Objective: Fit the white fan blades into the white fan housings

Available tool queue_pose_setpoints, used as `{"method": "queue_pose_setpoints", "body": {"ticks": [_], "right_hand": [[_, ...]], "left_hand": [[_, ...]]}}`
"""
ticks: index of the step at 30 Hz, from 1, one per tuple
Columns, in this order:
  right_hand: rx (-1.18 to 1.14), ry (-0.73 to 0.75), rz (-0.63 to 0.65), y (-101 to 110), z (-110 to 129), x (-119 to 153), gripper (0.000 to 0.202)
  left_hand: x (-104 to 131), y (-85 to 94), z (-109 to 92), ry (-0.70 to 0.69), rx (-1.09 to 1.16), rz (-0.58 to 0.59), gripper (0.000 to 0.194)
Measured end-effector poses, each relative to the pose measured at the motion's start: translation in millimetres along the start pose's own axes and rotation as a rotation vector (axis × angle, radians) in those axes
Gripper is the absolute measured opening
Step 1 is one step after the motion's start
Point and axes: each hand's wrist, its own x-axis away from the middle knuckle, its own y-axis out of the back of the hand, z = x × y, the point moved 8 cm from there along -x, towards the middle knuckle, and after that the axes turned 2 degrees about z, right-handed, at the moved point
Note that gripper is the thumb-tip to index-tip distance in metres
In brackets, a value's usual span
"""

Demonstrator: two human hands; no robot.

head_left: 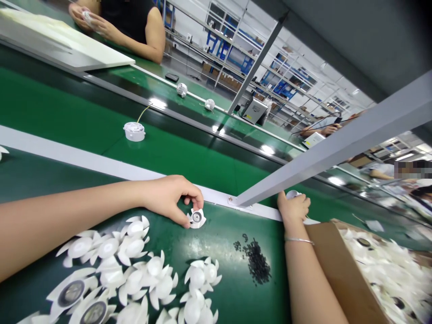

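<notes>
My left hand (173, 198) pinches a small white fan blade wheel (196, 218) by its edge, just above the green tabletop. The wheel's round hub opening, with metal inside, faces up. Beyond the white rail, my right hand (294, 209) wraps round a white round part (293, 194) at the belt's near edge; fingers hide most of it. Many loose white fan blade wheels (155, 276) lie below my left hand, some hub-down and some with the dark-ringed hub showing. Between my arms sits a pile of tiny black pieces (258, 263).
A cardboard box (326, 252) full of white fan wheels stands at the right. A grey post (303, 157) slants up from the rail between my hands. On the green belt sits a white fan housing (134, 131) with a yellow wire. A co-worker's hands (92, 22) hold a white part across the line.
</notes>
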Motion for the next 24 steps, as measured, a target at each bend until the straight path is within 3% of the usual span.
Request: {"method": "queue_pose_setpoints", "body": {"ticks": [9, 14, 19, 22, 24], "right_hand": [[-0.001, 0.344, 0.005, 17.7, 41.3, 17.7, 0.040], [-0.039, 0.355, -0.037, 17.3, 42.0, 20.0, 0.042], [-0.162, 0.287, 0.002, 12.3, 33.2, 9.7, 0.041], [-0.236, 0.192, -0.142, 48.3, 32.4, 8.6, 0.049], [-0.312, 0.315, -0.211, 84.5, 48.4, 18.7, 0.050]], "left_hand": [[-0.6, 0.1, 0.6, -0.012, 0.001, -0.009, 0.037], [-0.5, 0.0, 0.4, -0.016, -0.002, -0.010, 0.037], [-0.3, 0.3, -0.4, -0.033, -0.006, -0.010, 0.037], [0.5, 0.5, -0.3, -0.023, -0.004, -0.012, 0.038], [1.0, 0.4, 0.1, -0.018, 0.010, -0.013, 0.039]]}}
